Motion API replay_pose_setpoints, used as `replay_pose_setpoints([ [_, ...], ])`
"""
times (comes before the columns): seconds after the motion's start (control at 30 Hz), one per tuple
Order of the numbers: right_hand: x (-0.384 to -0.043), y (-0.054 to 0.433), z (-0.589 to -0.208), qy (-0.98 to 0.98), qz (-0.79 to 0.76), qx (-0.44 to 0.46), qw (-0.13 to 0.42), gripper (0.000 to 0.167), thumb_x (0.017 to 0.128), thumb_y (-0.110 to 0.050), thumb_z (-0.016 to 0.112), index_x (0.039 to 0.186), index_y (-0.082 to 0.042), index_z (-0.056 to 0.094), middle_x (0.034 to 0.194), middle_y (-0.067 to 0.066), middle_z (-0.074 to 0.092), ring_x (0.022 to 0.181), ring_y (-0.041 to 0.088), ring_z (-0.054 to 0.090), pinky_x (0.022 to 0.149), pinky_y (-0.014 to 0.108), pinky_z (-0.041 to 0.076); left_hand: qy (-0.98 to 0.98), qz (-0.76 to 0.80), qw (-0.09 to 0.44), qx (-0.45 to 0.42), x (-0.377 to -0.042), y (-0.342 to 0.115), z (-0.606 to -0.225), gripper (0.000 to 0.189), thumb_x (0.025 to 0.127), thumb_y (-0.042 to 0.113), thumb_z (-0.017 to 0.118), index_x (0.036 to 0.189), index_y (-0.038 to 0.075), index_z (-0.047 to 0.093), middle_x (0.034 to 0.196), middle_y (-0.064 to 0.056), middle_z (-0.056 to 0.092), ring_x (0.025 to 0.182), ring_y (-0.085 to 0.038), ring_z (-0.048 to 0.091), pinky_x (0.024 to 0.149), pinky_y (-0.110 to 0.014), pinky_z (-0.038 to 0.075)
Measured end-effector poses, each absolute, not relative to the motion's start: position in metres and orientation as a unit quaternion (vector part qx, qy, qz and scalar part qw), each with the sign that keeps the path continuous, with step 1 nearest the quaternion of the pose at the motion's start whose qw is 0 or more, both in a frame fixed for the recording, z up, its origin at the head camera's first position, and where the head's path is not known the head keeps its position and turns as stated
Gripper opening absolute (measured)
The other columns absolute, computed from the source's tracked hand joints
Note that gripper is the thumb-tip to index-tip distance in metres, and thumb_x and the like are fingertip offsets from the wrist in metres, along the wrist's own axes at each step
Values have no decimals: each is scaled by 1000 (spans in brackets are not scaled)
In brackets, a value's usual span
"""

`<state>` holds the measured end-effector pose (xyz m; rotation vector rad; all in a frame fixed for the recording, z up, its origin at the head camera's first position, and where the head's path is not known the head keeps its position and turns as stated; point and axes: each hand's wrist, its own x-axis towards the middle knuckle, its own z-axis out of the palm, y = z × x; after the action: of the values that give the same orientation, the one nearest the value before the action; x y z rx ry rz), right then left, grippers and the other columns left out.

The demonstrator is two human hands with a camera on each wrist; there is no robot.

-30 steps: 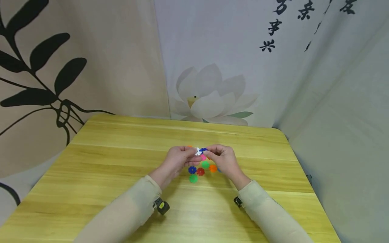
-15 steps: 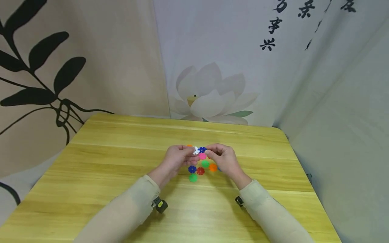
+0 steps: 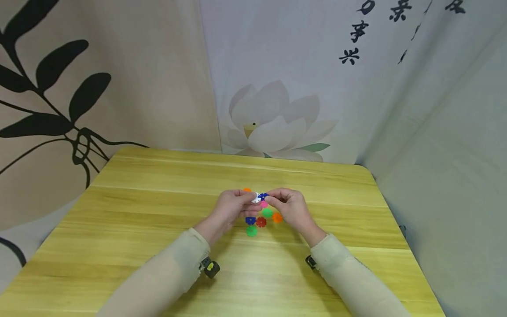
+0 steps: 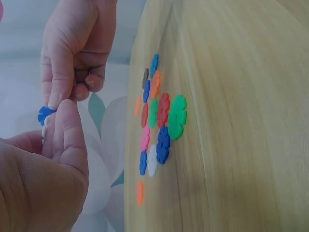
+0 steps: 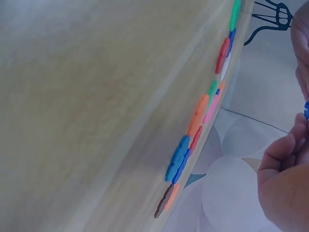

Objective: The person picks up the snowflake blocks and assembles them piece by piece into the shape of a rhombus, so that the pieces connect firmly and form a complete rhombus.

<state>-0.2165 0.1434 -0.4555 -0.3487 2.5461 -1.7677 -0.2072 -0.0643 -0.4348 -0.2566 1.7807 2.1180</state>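
Both hands meet above the middle of the table. My left hand pinches a white notched plastic disc, a snowflake-style building piece, between thumb and fingers. Right beside it, a dark blue notched disc is pinched by the thumb and fingertips of my right hand. The two discs meet edge to edge. In the left wrist view, the blue disc shows between the hands, while the left fingers cover most of the white one. The right wrist view catches only a sliver of the blue disc.
Several loose discs lie flat beneath the hands, among them green, red, dark blue, orange and pink. A brown disc lies at the group's far end. Behind the wooden table hangs a printed curtain.
Both hands keep nearly the same place and grip, with small shifts of the two held discs. A light blue disc beside the right hand is now hidden behind it.
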Motion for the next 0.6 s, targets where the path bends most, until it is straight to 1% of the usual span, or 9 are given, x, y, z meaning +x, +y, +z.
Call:
replay_pose_setpoints([
  [0.13, -217, 144, -456, 810, -576, -107, 19, 17, 99, -24, 79, 106, -10, 83, 105, 19, 81, 98, 44, 72, 78, 19, 60, 634, 746, 181, -95, -206, -65, -433, 27, 107, 18, 67, 123, -4, 64, 110, -24, 80, 83, -19, 82, 81, -32, 69],
  [0.2, -216, 144, -455, 809, -579, -102, 22, 17, 99, -25, 79, 106, -10, 83, 104, 17, 81, 98, 42, 72, 79, 18, 60, 634, 746, 181, -97, -206, -65, -434, 27, 107, 17, 67, 123, -4, 65, 106, -22, 81, 82, -18, 82, 81, -32, 69],
  [0.27, -216, 144, -455, 809, -579, -99, 21, 17, 98, -25, 80, 106, -10, 83, 103, 14, 81, 97, 39, 72, 79, 18, 61, 632, 747, 181, -98, -207, -65, -434, 27, 107, 18, 67, 123, -4, 64, 107, -22, 80, 83, -19, 82, 81, -33, 69],
  [0.47, -216, 145, -455, 812, -574, -107, 11, 16, 97, -26, 81, 105, -11, 84, 102, 9, 82, 90, 23, 73, 78, 19, 61, 624, 753, 184, -96, -206, -62, -437, 31, 107, 19, 67, 127, -4, 62, 119, -27, 77, 88, -22, 83, 82, -32, 69],
  [0.53, -216, 146, -455, 813, -571, -112, 14, 17, 97, -25, 81, 107, -12, 84, 104, 8, 82, 90, 19, 74, 78, 19, 62, 624, 754, 184, -97, -206, -61, -437, 31, 107, 19, 67, 128, -4, 62, 118, -27, 77, 86, -20, 83, 81, -32, 69],
  [0.6, -216, 147, -454, 815, -567, -117, 21, 20, 97, -24, 81, 112, -11, 83, 106, 8, 82, 91, 18, 74, 79, 20, 63, 624, 753, 182, -97, -206, -61, -437, 31, 107, 19, 67, 128, -4, 62, 114, -26, 78, 83, -19, 82, 80, -32, 69],
])
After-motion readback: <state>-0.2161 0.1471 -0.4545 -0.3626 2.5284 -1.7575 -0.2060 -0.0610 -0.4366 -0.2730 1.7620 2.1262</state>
